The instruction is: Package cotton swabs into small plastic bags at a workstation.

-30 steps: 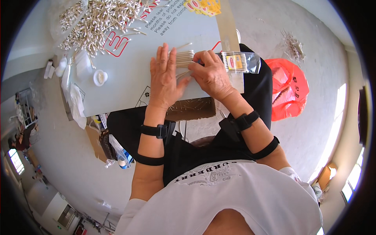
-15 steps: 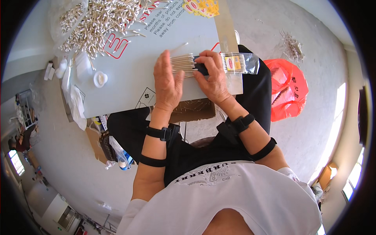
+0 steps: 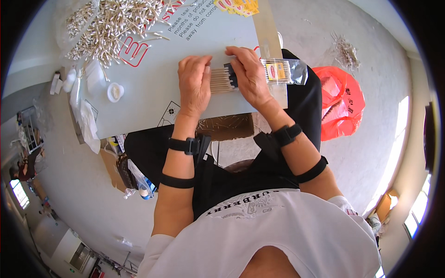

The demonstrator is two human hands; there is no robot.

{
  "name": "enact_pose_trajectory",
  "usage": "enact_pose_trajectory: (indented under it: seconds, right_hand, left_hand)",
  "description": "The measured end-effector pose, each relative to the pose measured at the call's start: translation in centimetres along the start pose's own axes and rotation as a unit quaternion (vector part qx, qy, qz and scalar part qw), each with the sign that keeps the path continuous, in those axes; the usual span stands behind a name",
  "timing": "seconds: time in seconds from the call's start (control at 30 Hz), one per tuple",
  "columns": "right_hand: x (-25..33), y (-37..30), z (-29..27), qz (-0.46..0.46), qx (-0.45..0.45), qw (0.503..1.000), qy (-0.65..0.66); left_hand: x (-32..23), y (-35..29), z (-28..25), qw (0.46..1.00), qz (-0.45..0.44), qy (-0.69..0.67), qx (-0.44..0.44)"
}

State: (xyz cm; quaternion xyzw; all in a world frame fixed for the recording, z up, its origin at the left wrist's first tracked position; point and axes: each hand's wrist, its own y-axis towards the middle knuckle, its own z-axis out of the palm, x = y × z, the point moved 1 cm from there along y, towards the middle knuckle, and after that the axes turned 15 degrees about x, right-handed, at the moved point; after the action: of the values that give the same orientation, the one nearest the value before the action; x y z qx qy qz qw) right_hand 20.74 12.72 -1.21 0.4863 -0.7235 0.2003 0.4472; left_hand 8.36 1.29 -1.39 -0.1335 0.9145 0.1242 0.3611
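Note:
A flat row of cotton swabs [image 3: 219,80] lies side by side on the grey board between my hands. My left hand [image 3: 193,85] closes around their left ends, thumb along the row and fingertips bent over. At the right ends sits a dark flat piece [image 3: 231,74], mostly covered by my right hand [image 3: 252,78]. That hand's fingers are raised and apart from the thumb, which rests by the dark piece. Just right of it, a clear packet [image 3: 278,72] of swabs with a yellow label extends past the board's edge.
A big heap of loose swabs [image 3: 106,32] fills the far left, near a small white tub [image 3: 115,92]. Yellow labels [image 3: 237,6] lie at the far edge. Below the board is an open cardboard box [image 3: 227,127]; a red plastic bag [image 3: 340,104] stands on the floor at right.
My left hand has shifted slightly left, its fingers now bent over the swab ends. My right fingers have lifted off the dark piece. A loose swab beyond the row is out of sight.

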Motion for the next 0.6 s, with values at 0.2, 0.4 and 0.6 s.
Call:
enact_pose_trajectory:
  seconds: [0.2,0.4,0.6]
  right_hand:
    - [0.6,-4.0,0.1,0.056,-0.094,0.977,0.181]
    - [2.0,-4.3,2.7,0.041,-0.152,0.947,0.28]
    - [2.5,-4.3,3.5,0.052,-0.153,0.97,0.18]
  left_hand:
    - [-2.6,-3.5,-0.8,0.999,-0.003,0.031,0.032]
    - [-1.5,-3.0,1.5,0.969,-0.044,-0.201,-0.134]
    - [-1.6,-2.8,2.8,0.963,-0.034,-0.231,-0.132]
